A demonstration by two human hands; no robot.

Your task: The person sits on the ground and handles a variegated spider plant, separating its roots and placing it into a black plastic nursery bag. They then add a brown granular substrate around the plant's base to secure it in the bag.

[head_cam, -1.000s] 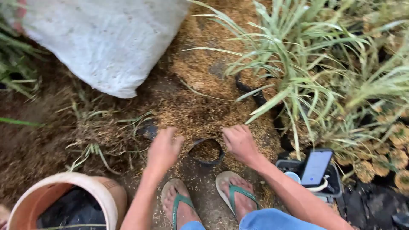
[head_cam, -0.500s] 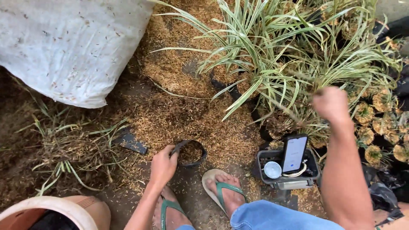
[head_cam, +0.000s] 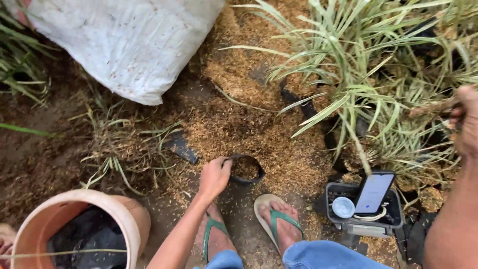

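Left hand [head_cam: 215, 178] pinches the rim of a small, soft, husk-filled black planting bag [head_cam: 245, 169], likely light and floppy; right hand [head_cam: 467, 124] clutches grass stems [head_cam: 428, 107].

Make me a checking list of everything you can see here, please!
Surface: ground of dark soil strewn with husks.
Job's things: small black grow bag, partly filled; striped-leaf plants.
Clutter: white sack, terracotta pot, black tray holding a phone.
Hands: left hand grips the bag's rim; right hand among the plants, holding a stem.
Cables: pale cord coiled in the tray.
Surroundings: green sandals.
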